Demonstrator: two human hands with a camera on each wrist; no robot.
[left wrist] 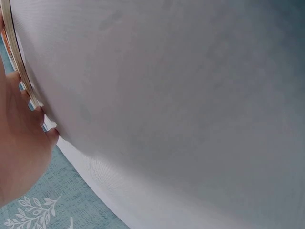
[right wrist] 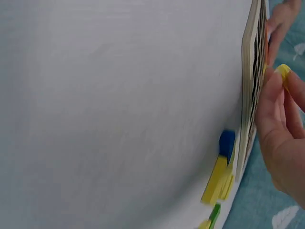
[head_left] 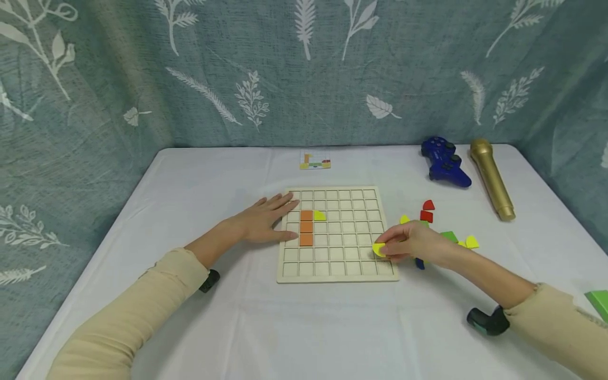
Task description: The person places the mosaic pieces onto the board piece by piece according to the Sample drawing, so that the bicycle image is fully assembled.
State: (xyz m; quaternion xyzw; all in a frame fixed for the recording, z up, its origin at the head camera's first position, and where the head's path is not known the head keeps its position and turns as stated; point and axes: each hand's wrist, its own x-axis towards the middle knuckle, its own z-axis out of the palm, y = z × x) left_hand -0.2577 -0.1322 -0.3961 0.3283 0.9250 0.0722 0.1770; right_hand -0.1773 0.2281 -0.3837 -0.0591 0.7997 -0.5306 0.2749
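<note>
A pale wooden grid board point(head_left: 336, 279) lies flat on the table. On its left part, three orange square tiles point(head_left: 306, 227) stand in a column, with a yellow rounded tile point(head_left: 320, 215) beside the top one. My left hand point(head_left: 266, 219) rests with spread fingers on the board's left edge; in the left wrist view the hand point(left wrist: 24, 138) is only partly seen. Over the board's right side, my right hand point(head_left: 413, 241) pinches a yellow tile with a rounded edge point(head_left: 378, 249) between thumb and fingers. The right wrist view shows this yellow tile point(right wrist: 283, 71) at the fingertips.
Right of the board lie loose tiles: red point(head_left: 426, 216), green point(head_left: 449, 236), yellow point(head_left: 472, 242) and blue point(head_left: 420, 264). A small picture card point(head_left: 315, 160) lies behind the board. A blue game controller point(head_left: 445, 161) and a gold microphone point(head_left: 492, 179) lie at back right. A green object point(head_left: 598, 303) shows at the right edge.
</note>
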